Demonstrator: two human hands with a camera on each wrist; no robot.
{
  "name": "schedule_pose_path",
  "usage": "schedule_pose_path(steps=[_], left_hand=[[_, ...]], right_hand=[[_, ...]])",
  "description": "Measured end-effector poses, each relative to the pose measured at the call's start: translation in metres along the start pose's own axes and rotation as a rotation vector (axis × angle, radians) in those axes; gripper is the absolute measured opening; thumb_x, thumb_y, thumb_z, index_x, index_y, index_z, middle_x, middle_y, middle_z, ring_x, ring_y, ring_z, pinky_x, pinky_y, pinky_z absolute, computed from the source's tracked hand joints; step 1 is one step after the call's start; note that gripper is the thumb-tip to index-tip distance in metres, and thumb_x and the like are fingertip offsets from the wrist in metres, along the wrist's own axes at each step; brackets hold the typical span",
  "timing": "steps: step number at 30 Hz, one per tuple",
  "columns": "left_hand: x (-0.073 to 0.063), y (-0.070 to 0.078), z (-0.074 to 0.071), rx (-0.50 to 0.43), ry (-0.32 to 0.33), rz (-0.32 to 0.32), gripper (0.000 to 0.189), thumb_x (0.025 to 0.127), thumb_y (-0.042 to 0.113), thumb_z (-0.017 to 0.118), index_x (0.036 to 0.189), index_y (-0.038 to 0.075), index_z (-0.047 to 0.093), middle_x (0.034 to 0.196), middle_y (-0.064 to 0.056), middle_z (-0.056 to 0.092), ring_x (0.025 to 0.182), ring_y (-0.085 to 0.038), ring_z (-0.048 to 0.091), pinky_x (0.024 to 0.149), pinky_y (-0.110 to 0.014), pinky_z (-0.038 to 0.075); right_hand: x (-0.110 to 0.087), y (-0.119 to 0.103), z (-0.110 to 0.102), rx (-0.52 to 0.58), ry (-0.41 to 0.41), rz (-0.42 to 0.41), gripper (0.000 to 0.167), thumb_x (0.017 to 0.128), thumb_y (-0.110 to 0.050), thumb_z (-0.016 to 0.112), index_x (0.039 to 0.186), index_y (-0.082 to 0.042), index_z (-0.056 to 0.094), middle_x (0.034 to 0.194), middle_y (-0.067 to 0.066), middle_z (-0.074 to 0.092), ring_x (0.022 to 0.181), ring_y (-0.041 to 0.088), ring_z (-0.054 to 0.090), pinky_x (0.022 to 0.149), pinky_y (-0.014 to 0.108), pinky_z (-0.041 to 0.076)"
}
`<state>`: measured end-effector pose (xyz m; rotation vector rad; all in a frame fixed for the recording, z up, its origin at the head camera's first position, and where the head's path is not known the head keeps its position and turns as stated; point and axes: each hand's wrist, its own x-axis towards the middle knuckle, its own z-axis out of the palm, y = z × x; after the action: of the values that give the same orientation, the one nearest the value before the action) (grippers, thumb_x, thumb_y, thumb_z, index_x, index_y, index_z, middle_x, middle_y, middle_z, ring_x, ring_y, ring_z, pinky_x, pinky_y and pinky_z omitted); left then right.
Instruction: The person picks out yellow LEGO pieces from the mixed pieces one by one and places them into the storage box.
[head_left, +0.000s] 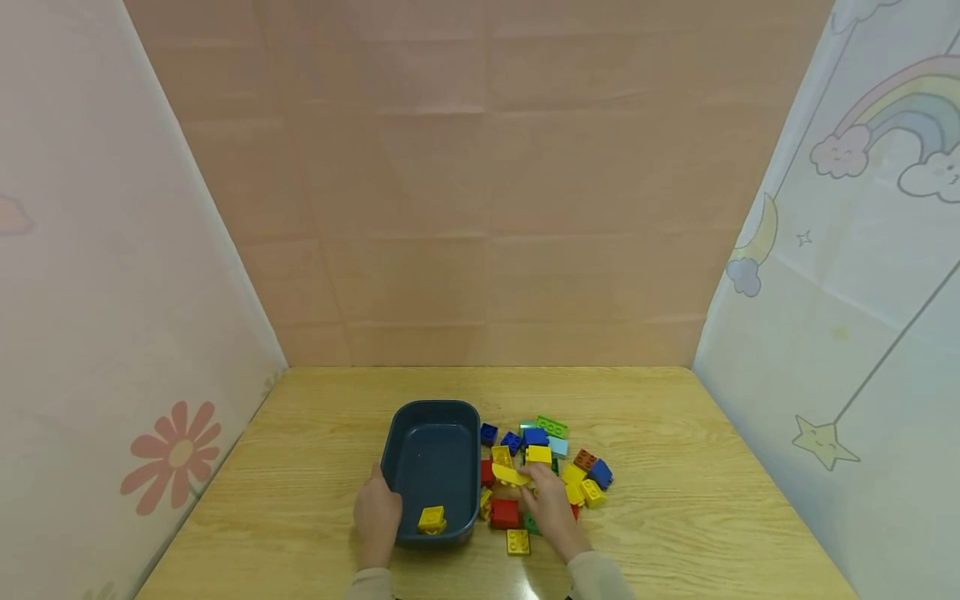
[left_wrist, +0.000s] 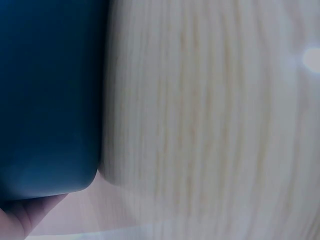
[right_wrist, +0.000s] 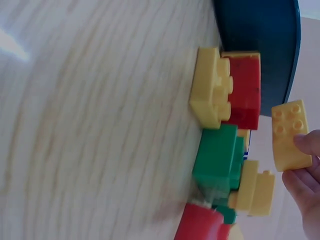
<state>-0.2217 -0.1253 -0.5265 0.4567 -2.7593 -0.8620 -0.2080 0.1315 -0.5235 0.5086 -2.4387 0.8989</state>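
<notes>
From six o'clock, the head view looks forward and down across the counter (head_left: 675, 533); both wrist views, much nearer, share the dark-blue tub (head_left: 435, 458): nine o'clock in the left, two in the right.

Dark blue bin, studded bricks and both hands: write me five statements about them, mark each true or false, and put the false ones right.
1. The right hand pinches a curved yellow studded brick. True.
2. The left hand pinches a red brick. False: it holds the left side of the dark blue bin.
3. A brown studded brick lies beside a blue brick. True.
4. The dark blue bin is empty. False: at least one yellow brick lies at its near end.
5. The dark blue bin stands to the left of the loose bricks. True.
</notes>
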Motion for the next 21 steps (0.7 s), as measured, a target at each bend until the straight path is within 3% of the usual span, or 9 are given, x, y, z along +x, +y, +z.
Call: schedule_pose_path(steps=[10,14,21], left_hand=[[-0.001,0.0,0.0,-0.001,0.004,-0.005,0.051,0.072,-0.007,0.057,0.12,-0.015,0.044,0.093,-0.031,0.057,0.079,-0.039,0.058,0.061,-0.045,0.048],[0.0,-0.001,0.001,-0.003,0.015,0.001,0.05,0.072,-0.007,0.057,0.12,-0.014,0.045,0.094,-0.031,0.057,0.08,-0.039,0.058,0.062,-0.045,0.048],[0.0,-0.002,0.002,-0.004,0.01,0.007,0.05,0.072,-0.007,0.057,0.12,-0.014,0.046,0.095,-0.03,0.057,0.08,-0.039,0.058,0.061,-0.045,0.048]], right_hand=[[0.011,-0.024,0.011,0.046,0.144,-0.073,0.028,0.065,0.009,0.072,0.089,-0.003,0.063,0.088,0.004,0.059,0.079,0.016,0.058,0.068,0.03,0.051],[0.015,-0.034,0.019,0.086,0.143,-0.095,0.026,0.065,0.007,0.073,0.086,-0.005,0.063,0.087,0.001,0.056,0.077,0.014,0.057,0.068,0.026,0.051],[0.021,-0.051,0.032,0.083,0.121,-0.229,0.024,0.065,0.009,0.071,0.083,-0.005,0.065,0.086,0.002,0.055,0.072,0.012,0.057,0.063,0.016,0.048]])
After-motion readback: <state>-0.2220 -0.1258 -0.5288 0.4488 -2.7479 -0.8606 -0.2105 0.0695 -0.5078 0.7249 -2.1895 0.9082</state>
